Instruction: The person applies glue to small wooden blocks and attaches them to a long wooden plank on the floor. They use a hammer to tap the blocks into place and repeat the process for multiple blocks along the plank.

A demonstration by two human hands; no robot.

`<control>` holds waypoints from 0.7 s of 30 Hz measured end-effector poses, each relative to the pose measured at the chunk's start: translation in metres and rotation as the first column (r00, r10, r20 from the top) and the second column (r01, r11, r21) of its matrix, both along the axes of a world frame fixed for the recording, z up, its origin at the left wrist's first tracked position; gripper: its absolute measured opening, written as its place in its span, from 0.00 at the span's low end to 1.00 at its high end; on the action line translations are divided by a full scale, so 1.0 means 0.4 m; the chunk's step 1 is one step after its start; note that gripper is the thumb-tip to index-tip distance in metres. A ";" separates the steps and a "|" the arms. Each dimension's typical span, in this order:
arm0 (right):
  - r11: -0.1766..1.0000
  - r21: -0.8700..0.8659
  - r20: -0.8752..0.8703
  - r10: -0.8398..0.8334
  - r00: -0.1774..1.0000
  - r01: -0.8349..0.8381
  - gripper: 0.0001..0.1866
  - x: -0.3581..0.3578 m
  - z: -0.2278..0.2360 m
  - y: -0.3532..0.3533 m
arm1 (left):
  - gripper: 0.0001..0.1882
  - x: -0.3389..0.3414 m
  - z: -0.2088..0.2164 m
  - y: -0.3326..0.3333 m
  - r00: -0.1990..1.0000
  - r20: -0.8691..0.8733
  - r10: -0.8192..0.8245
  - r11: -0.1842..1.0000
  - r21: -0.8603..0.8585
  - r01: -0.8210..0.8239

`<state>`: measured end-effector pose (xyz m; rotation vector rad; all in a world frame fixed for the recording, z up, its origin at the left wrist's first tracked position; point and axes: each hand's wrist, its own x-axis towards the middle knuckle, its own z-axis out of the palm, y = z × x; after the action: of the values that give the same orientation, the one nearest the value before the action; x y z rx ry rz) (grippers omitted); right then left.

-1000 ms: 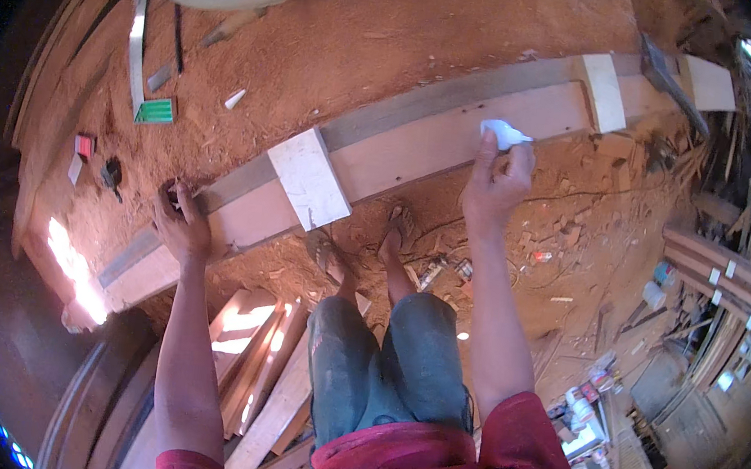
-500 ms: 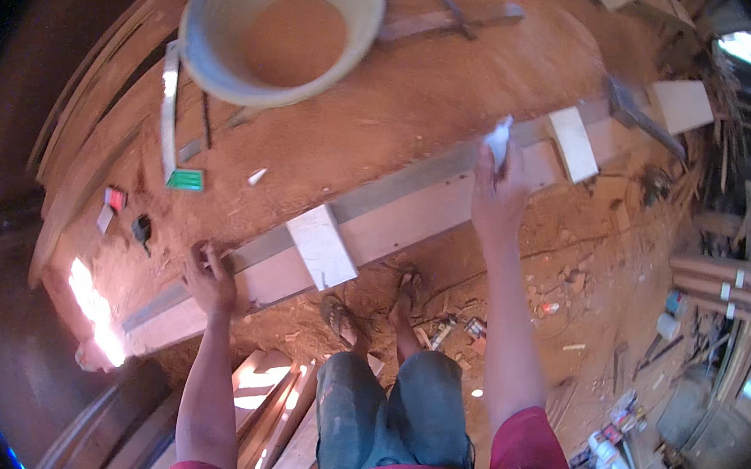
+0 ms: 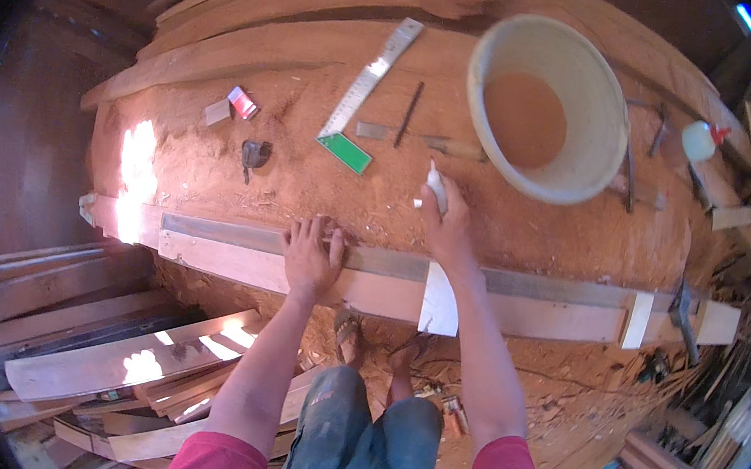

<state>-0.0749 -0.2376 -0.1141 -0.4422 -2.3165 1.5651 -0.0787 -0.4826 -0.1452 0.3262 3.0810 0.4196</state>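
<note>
My left hand (image 3: pixel 310 257) lies flat, fingers spread, on a long wooden board (image 3: pixel 228 261) that runs along the front edge of a sawdust-covered workbench (image 3: pixel 308 187). Just to the right, my right hand (image 3: pixel 450 233) reaches past the board and grips a small white bottle (image 3: pixel 435 186), tip pointing away from me. A pale cross piece (image 3: pixel 439 302) sits over the board beneath my right forearm. A second pale cross piece (image 3: pixel 637 319) sits further right.
A large pale basin (image 3: pixel 571 176) holding sawdust stands at the back right. A metal square with a green handle (image 3: pixel 367 84), a pencil (image 3: pixel 408 113), a small red box (image 3: pixel 243 102) and a black object (image 3: pixel 255 152) lie on the bench. Planks (image 3: pixel 119 364) lie on the floor at left.
My hands were wide apart on the board and have come together near its middle. The right hand, still holding the white bottle, has moved left. The view swung, bringing the basin to the right.
</note>
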 end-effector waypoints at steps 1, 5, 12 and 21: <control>0.997 -0.077 -0.032 -0.013 0.999 0.010 0.14 -0.055 0.016 -0.024 | 0.19 0.000 0.009 0.006 1.000 -0.011 -0.006 1.000 0.009 0.006; 0.998 -0.062 -0.045 0.020 0.999 -0.023 0.15 -0.288 0.020 -0.080 | 0.19 -0.001 0.014 -0.015 0.997 0.079 0.021 0.998 0.057 -0.026; 0.992 0.109 -0.081 0.068 0.994 -0.059 0.14 -0.600 -0.001 -0.197 | 0.23 -0.026 0.024 -0.017 0.989 0.144 0.023 0.999 0.033 -0.028; 0.976 -0.165 0.200 0.176 0.964 -0.144 0.17 -0.774 -0.182 -0.485 | 0.29 -0.030 0.004 -0.034 0.976 0.216 0.025 0.996 0.082 -0.043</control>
<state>-0.3845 -0.4317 -0.1869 -0.4908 -2.4566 1.8596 -0.0909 -0.4960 -0.1438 0.2137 2.8666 0.5505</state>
